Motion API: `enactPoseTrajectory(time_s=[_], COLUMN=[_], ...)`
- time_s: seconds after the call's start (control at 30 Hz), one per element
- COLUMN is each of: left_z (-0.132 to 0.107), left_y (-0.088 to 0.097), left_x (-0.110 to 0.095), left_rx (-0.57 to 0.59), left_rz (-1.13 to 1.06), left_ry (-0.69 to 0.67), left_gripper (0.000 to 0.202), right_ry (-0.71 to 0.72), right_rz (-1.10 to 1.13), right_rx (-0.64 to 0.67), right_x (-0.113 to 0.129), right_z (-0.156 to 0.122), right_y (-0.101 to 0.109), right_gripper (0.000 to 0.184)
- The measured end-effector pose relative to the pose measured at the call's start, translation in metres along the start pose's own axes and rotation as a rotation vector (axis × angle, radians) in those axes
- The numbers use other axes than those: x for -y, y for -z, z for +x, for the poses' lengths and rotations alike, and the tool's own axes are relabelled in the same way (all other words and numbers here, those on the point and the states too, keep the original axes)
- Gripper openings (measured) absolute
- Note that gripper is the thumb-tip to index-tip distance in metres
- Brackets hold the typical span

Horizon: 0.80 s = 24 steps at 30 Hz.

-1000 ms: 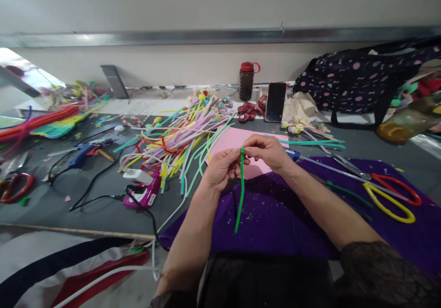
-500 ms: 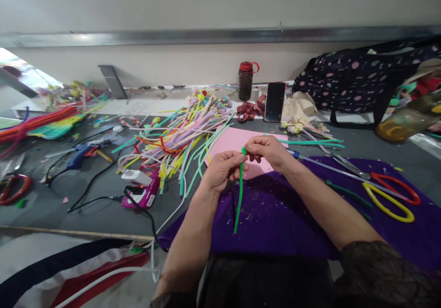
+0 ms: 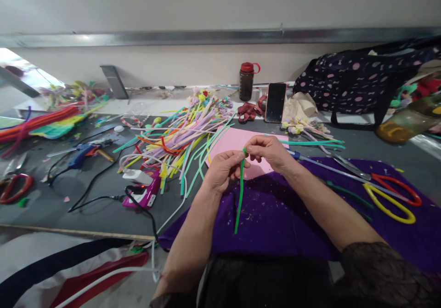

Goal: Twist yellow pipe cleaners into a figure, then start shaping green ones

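Note:
A bright green pipe cleaner (image 3: 240, 197) hangs down from between my two hands, its upper end bunched into a small green knot or coil. My left hand (image 3: 225, 169) pinches it just below that bunched end. With thumb and fingertips, my right hand (image 3: 265, 150) grips the bunched end itself, and the fingers hide part of it. Behind the hands lies a pink sheet (image 3: 229, 142). Beneath them a purple cloth (image 3: 268, 220), dotted with small scraps, covers the table's front edge.
Scissors with red and yellow handles (image 3: 389, 202) lie right on the cloth. Left are a pile of pipe cleaners (image 3: 182, 138), a blue glue gun (image 3: 81, 155), a magenta power strip (image 3: 146, 193) and cords. A phone (image 3: 275, 102), bottle (image 3: 245, 82) and patterned bag (image 3: 344, 85) stand behind.
Both hands stay almost in place, still pinching the green pipe cleaner. The bunched green end shows slightly less between the fingertips.

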<state>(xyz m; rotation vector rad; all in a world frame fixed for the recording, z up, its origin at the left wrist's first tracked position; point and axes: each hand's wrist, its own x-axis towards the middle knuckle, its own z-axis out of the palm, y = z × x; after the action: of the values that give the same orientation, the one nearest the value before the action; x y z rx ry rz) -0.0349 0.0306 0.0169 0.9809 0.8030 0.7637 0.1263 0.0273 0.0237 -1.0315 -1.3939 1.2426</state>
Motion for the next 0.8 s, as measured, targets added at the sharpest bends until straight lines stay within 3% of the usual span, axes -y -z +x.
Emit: enactPoseTrajectory(time_s=[0.17, 0.47, 0.63, 0.8], left_z=[0.0021, 0.0022, 0.0018, -0.0001], left_y=[-0.0006, -0.0046, -0.0032, -0.0037], left_x=[0.0038, 0.0024, 0.0017, 0.0027], left_rx=[-0.031, 0.042, 0.088, 0.052], left_rz=[-0.056, -0.169, -0.136, -0.027], left_ry=[-0.027, -0.009, 0.011, -0.029], left_gripper=[0.022, 0.021, 0.019, 0.020], right_ry=[0.022, -0.019, -0.002, 0.017], right_rz=[0.007, 0.099, 0.104, 0.069], right_rx=[0.007, -0.016, 0.018, 0.043], right_x=[-0.0024, -0.0068, -0.0030, -0.0014], right_z=[-0.0007, 0.0013, 0.0011, -0.0003], right_y=[-0.0041, -0.0062, -0.0021, -0.0017], right_gripper=[0.014, 0.022, 0.022, 0.014])
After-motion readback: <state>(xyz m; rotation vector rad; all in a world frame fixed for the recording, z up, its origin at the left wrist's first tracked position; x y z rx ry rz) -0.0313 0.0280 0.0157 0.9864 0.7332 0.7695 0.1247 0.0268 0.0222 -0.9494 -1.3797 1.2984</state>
